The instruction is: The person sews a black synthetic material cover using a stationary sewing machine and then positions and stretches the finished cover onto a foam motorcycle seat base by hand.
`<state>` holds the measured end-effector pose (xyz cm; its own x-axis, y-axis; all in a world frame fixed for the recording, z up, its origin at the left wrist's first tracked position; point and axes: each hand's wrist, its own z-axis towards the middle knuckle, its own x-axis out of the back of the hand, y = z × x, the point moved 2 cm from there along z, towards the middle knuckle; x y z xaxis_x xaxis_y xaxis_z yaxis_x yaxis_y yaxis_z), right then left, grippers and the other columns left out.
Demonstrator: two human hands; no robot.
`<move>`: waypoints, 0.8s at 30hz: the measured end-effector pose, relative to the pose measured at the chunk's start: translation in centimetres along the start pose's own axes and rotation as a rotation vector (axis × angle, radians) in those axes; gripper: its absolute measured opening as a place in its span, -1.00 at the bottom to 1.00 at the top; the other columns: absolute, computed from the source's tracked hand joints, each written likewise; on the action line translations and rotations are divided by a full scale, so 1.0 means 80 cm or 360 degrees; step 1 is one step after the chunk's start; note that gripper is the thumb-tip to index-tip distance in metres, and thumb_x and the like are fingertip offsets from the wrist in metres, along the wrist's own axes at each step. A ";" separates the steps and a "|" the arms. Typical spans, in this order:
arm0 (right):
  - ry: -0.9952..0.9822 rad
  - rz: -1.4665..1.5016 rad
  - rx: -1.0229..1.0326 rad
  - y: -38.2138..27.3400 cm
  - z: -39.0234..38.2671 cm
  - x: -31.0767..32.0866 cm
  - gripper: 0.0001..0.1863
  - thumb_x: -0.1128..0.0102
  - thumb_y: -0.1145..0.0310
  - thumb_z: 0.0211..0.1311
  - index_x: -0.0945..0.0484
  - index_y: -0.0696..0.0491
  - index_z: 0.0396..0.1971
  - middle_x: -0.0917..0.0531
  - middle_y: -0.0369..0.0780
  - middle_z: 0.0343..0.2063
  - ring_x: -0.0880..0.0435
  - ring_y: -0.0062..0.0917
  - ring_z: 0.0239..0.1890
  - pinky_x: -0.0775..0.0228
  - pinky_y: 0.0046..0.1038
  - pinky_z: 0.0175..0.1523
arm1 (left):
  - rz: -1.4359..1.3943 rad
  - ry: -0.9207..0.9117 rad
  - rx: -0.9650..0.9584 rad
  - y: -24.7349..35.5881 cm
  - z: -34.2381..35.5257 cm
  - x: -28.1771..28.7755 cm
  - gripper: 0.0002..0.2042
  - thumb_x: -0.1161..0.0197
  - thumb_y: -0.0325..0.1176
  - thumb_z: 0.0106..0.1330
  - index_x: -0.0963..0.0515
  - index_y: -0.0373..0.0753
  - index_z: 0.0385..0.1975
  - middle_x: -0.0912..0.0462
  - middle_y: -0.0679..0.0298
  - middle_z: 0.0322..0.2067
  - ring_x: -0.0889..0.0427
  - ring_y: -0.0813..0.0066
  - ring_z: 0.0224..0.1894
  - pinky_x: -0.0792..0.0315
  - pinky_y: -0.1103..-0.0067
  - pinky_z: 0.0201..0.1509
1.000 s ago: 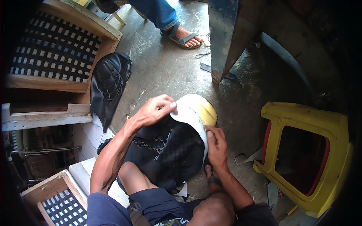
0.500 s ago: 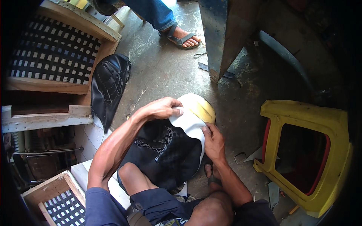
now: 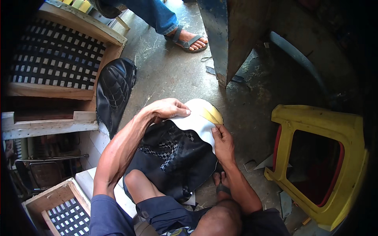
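Observation:
A black cover with black-and-white checkered patches lies in front of my knees, its white underside folded up along the far edge. Beyond that edge shows a rounded pad, partly white and partly yellow, which looks like foam. My left hand pinches the white edge at its left, thumb on top. At the right end of the same edge, my right hand grips it between thumb and fingers. The edge sags in a wavy line between the two hands. What lies under the cover is hidden.
On the left stand wooden frames with black woven webbing, and a black stitched cover leans there. A yellow frame with red edging lies at right. A person's sandalled foot and a blue post are ahead.
My left hand has shifted slightly left, and my right hand has barely moved. Less yellow shows on the pad, and more of the checkered patches is visible.

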<state>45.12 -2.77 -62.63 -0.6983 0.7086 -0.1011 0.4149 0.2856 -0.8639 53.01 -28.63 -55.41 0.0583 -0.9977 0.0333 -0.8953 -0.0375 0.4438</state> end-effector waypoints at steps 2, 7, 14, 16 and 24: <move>-0.0042 0.0059 0.0030 0.001 -0.001 0.004 -0.72 -0.14 0.28 0.63 -0.65 0.16 0.08 -0.77 -0.23 -0.19 -0.66 -0.61 -0.14 -0.50 -0.45 0.04 | 0.0024 -0.0081 -0.0024 0.020 -0.011 -0.010 -0.69 -0.33 -0.18 0.56 -0.67 -0.31 0.05 -0.73 0.39 -0.14 -0.65 0.69 -0.16 -0.53 0.65 -0.09; -0.0314 0.0369 -0.0091 0.018 -0.019 0.001 -0.64 -0.17 0.24 0.63 -0.58 0.18 0.19 -0.76 -0.28 -0.17 -0.66 -0.68 -0.09 -0.51 -0.53 0.03 | 0.0445 0.0124 -0.0640 0.008 -0.001 -0.013 -0.76 -0.26 -0.24 0.58 -0.60 -0.33 -0.06 -0.70 0.28 -0.28 -0.68 0.46 -0.21 -0.53 0.42 -0.07; 0.0172 -0.0264 0.0082 0.008 -0.021 -0.002 -0.63 -0.01 0.19 0.66 -0.59 0.21 0.04 -0.73 0.07 -0.18 -0.73 -0.10 -0.15 -0.51 -0.22 0.04 | 0.0995 0.1103 -0.1242 -0.007 0.021 -0.042 -0.87 -0.31 -0.41 0.45 -0.57 -0.35 -0.20 -0.67 -0.06 -0.34 -0.71 -0.07 -0.22 -0.55 0.23 -0.10; 0.0361 -0.0248 0.0152 0.002 -0.012 -0.003 -0.64 0.00 0.19 0.67 -0.59 0.22 -0.04 -0.72 0.09 -0.21 -0.71 0.00 -0.14 -0.50 -0.17 0.04 | 0.0943 0.1155 -0.1263 -0.013 0.036 -0.045 -0.87 -0.31 -0.41 0.45 -0.57 -0.35 -0.20 -0.66 -0.05 -0.33 -0.71 -0.05 -0.22 -0.55 0.23 -0.10; 0.0519 -0.0706 0.0559 0.012 0.026 -0.002 -0.69 -0.06 0.21 0.67 -0.59 0.18 -0.12 -0.69 0.01 -0.20 -0.66 0.02 -0.11 -0.48 -0.06 0.02 | 0.0809 0.1344 -0.1351 -0.027 0.070 -0.037 -0.88 -0.28 -0.42 0.46 -0.56 -0.34 -0.18 -0.64 0.03 -0.21 -0.68 0.04 -0.10 -0.53 0.30 0.00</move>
<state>44.44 -3.93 -64.49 -0.5238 0.7471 0.4092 -0.1257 0.4073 -0.9046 52.32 -25.92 -61.52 0.3336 -0.5348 0.7763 -0.3599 0.6888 0.6292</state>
